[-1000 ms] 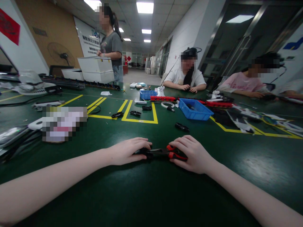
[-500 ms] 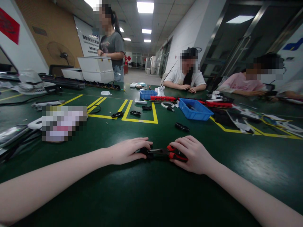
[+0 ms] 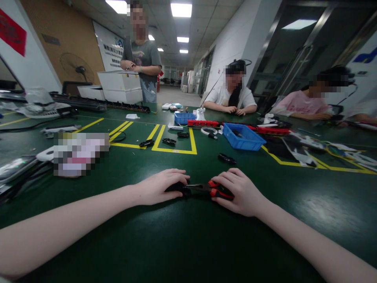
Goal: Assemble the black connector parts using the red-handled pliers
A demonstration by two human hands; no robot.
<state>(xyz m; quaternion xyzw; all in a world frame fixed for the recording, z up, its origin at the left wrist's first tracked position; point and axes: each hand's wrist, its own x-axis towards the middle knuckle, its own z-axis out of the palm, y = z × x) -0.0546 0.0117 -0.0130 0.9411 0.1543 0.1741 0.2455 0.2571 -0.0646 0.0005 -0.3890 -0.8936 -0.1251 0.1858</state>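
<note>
My right hand [image 3: 240, 193] is closed around the red-and-black handles of a pair of pliers [image 3: 203, 188], whose long jaws point left. Between the thumb and fingers of my left hand [image 3: 163, 186] is a small black part [image 3: 176, 188], mostly covered by the fingers. The plier tips meet the right end of this part; whether they grip it or only touch it I cannot tell. Just beyond my right hand lies another black piece [image 3: 227, 158]. Farther off, several small black pieces [image 3: 169, 141] rest around the yellow tape marks.
A blue bin [image 3: 243, 137] stands beyond my right hand, with a smaller blue bin [image 3: 184, 117] farther back. A pixelated flat item [image 3: 81, 154] lies at left beside cables. White boxes [image 3: 120, 87] stand at the far left. Several people are around the table [image 3: 188, 243].
The standing person at the back has turned toward the table. My hands and the pliers stay nearly in place; a little more of the black part shows in my left hand.
</note>
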